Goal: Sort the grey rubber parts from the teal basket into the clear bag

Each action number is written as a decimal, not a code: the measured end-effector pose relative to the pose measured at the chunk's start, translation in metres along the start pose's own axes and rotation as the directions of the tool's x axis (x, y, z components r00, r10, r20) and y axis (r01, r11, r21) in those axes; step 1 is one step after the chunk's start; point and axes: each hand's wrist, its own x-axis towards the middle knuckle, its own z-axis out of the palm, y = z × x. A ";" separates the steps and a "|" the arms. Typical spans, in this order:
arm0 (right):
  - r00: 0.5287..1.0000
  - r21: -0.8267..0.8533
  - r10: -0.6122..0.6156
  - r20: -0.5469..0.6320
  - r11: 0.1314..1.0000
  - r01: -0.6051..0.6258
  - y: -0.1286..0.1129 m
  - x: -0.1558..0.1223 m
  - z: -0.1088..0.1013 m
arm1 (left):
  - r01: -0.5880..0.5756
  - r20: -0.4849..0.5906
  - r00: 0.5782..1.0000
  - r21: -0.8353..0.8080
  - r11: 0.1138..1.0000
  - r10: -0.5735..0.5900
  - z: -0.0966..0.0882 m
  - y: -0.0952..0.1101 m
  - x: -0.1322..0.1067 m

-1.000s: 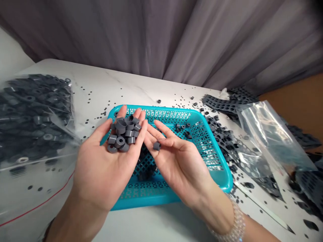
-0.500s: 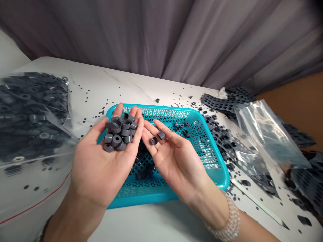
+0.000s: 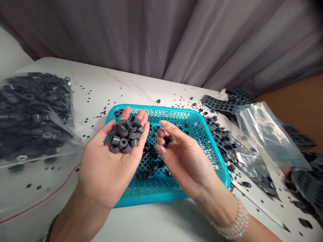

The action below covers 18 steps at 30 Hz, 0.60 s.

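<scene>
My left hand [image 3: 111,164] is palm up and cupped over the left part of a turquoise plastic basket [image 3: 161,195]. A heap of small dark grey cylindrical caps [image 3: 126,134] rests on its palm and fingers; some show a hole in the end. My right hand [image 3: 183,154] hovers over the basket's middle, palm turned inward. Its fingers curl around one or two dark caps [image 3: 168,139], partly hidden by the fingers. Beneath both hands, more loose caps [image 3: 151,168] lie on the basket's latticed floor.
At left lies a clear zip bag [image 3: 35,117] full of grey caps, with a red seal line. On the right are perforated grey sheets [image 3: 224,104], an empty-looking clear bag [image 3: 272,134] and a pale pencil-like tool [image 3: 259,205]. Small dark discs dot the white marbled table [image 3: 96,80].
My right hand has drawn slightly right, its fingers curling inward over the caps that lay on them. My left hand has shifted a little right with its heap.
</scene>
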 end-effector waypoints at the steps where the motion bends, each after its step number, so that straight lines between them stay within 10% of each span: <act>1: 0.999 -0.072 -0.015 0.038 0.997 0.018 -0.001 -0.001 -0.001 | 0.017 0.001 1.000 0.018 1.000 -0.017 0.000 -0.001 0.000; 11: 0.932 -0.772 -0.253 0.260 0.526 0.357 -0.011 -0.010 0.004 | 0.095 -0.025 0.995 0.099 0.991 -0.093 0.000 -0.005 -0.004; 18: 0.988 -0.545 -0.054 0.147 0.829 0.126 -0.010 0.001 -0.008 | 0.118 -0.017 0.993 0.042 0.992 -0.118 0.002 -0.007 -0.005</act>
